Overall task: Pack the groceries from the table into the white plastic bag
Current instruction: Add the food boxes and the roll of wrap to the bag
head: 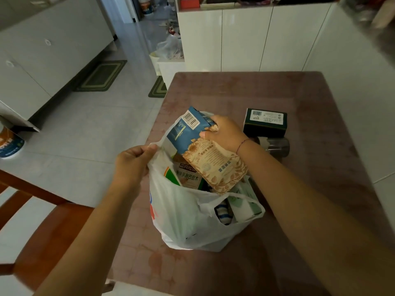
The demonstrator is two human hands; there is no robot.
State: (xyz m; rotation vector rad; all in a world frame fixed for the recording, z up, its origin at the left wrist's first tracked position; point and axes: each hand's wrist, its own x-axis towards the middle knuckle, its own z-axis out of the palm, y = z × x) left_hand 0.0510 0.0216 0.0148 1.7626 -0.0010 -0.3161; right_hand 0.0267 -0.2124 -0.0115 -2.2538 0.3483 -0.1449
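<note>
The white plastic bag (pixel 183 218) stands on the brownish table (pixel 320 167), its mouth wide and several packets showing inside. My left hand (pixel 132 161) pinches the bag's left handle and holds it up. My right hand (pixel 224 132) grips two pouches over the bag's mouth: a blue one (pixel 188 133) with a barcode and a tan flower-printed one (pixel 215 165). Both pouches hang partly inside the bag. A dark green box (pixel 265 122) and a metal can (pixel 275 146) lying on its side sit on the table right of the bag.
A wooden chair (pixel 47 227) stands at the table's left. White cabinets (pixel 245 39) run behind the table and along the left wall. A tub (pixel 9 144) sits on the tiled floor at far left, with green mats (pixel 102 75) farther back.
</note>
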